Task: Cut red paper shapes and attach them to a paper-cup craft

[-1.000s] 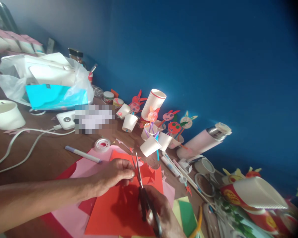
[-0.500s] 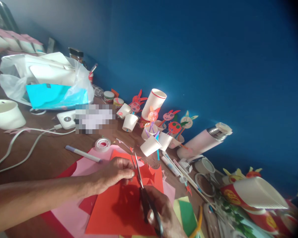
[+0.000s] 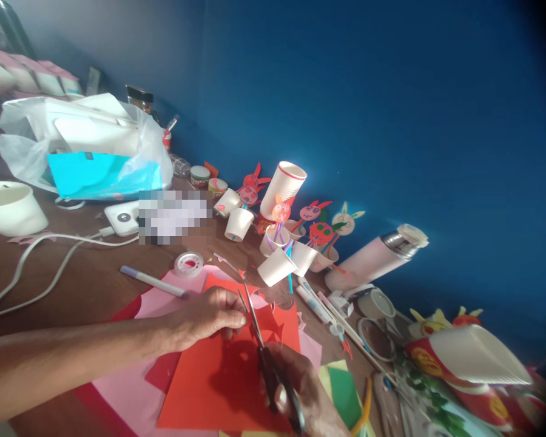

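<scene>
My right hand (image 3: 300, 382) grips black-handled scissors (image 3: 261, 340), their blades slightly apart and pointing away from me over the red paper (image 3: 209, 388). Close to the blades, my left hand (image 3: 221, 312) is closed in a pinch; whatever its fingertips hold is too small to make out against the red. Beneath the red sheet lies pink paper (image 3: 118, 388). Cut red scraps (image 3: 270, 321) lie just beyond the scissors. A capped marker (image 3: 152, 281) rests on the pink sheet's left side, near a roll of tape (image 3: 188, 264).
Paper cups (image 3: 276, 267) with rabbit-faced cutouts on straws stand against the blue wall. A pink thermos (image 3: 368, 258) leans at the right, near red-and-white cups (image 3: 468, 355). At the left are a plastic bag (image 3: 155, 139), a white device (image 3: 122, 218) and its cable (image 3: 27, 261).
The scissors and both hands have shifted very slightly, with the blades a little nearer my left fingertips. Everything else stays in place.
</scene>
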The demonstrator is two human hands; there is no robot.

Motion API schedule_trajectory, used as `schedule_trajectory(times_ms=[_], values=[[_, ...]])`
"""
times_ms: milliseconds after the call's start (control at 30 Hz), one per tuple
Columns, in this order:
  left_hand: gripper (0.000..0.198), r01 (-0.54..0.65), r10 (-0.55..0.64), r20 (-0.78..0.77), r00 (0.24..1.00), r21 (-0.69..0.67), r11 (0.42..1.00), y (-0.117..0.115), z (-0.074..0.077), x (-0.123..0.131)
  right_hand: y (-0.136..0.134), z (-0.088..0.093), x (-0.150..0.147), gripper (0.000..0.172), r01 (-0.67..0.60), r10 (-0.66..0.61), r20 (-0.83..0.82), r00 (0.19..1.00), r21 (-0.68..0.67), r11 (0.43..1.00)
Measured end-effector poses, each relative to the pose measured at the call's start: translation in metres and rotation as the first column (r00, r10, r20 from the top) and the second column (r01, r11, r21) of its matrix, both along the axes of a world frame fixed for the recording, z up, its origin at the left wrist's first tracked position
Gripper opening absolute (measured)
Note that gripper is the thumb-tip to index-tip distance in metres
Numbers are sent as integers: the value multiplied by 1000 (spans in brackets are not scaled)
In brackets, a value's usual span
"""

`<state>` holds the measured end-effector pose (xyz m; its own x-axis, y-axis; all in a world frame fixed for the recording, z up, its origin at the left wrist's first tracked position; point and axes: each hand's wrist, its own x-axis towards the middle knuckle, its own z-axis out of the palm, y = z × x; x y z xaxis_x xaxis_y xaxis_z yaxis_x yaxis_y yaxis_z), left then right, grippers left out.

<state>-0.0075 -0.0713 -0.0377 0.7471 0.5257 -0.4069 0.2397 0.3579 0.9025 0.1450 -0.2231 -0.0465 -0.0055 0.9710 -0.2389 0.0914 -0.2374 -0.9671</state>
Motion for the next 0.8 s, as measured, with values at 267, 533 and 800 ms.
schedule_trajectory(times_ms=[267,533,800], values=[[14,64,-64,0,998,48,997,1,-8,0,-1,-4,3,53,-87,84,77,993,27,996],[13,64,-62,-32,998,50,997,1,-7,-2,4,7,-1,57,-50,50,32,998,-28,998],[13,82,-80,-33,996,66,994,2,-7,-3,3,7,-1,56,-47,47,14,999,-28,999]])
